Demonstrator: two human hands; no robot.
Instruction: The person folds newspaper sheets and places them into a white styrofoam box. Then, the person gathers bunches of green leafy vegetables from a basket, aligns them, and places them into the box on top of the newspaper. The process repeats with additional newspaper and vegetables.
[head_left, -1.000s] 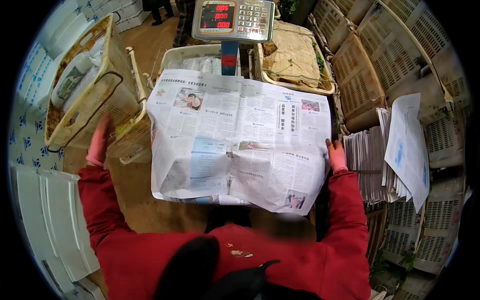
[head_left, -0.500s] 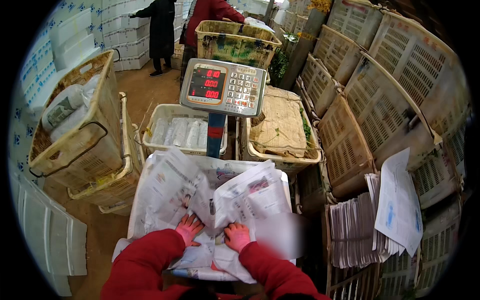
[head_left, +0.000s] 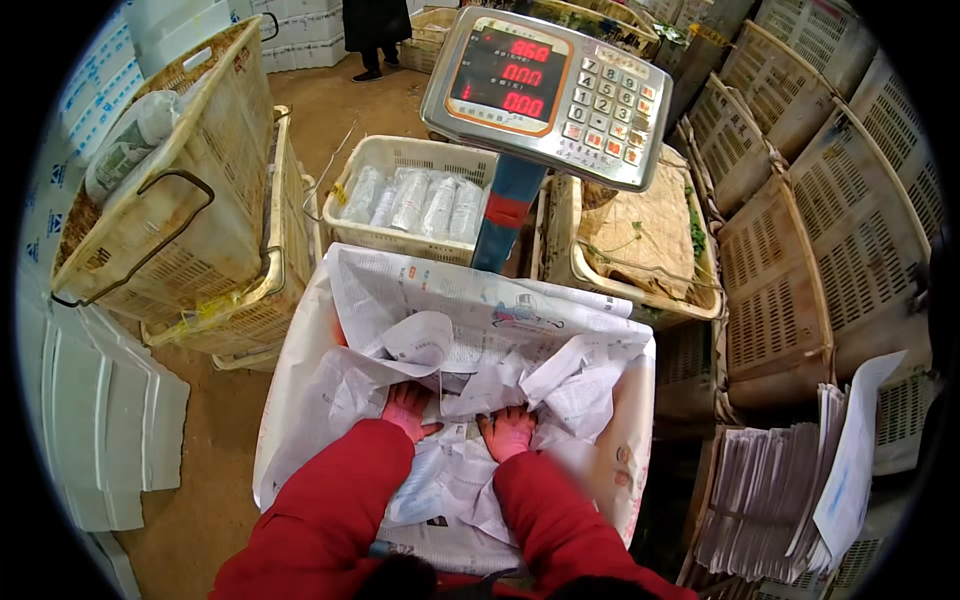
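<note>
Sheets of newspaper [head_left: 450,485] line a pale crate [head_left: 283,405] in front of me, some crumpled and folded over inside. My left hand [head_left: 408,410] presses onto the paper inside the crate, fingers spread, the tips partly under a folded sheet. To its right, my right hand [head_left: 508,432] lies flat on the same paper with its fingers apart. Neither hand grips anything. What lies beneath the paper is hidden. Just beyond the crate's far side rises the blue post [head_left: 505,215] of a digital scale, its display head [head_left: 548,95] lit in red.
Behind stands a crate [head_left: 410,240] of wrapped white bundles, beside another crate [head_left: 705,300] topped with brown covering. Tall crates [head_left: 210,200] stand at left near white foam boxes [head_left: 110,420]. At right are a newspaper stack [head_left: 755,495] and piled crates [head_left: 770,290]. A person [head_left: 377,30] stands far back.
Both hands have moved deeper into the crate, and the raised newspaper flaps are now pushed down. My view has tilted down and closer. The scale's reading has changed. A person in red left view.
</note>
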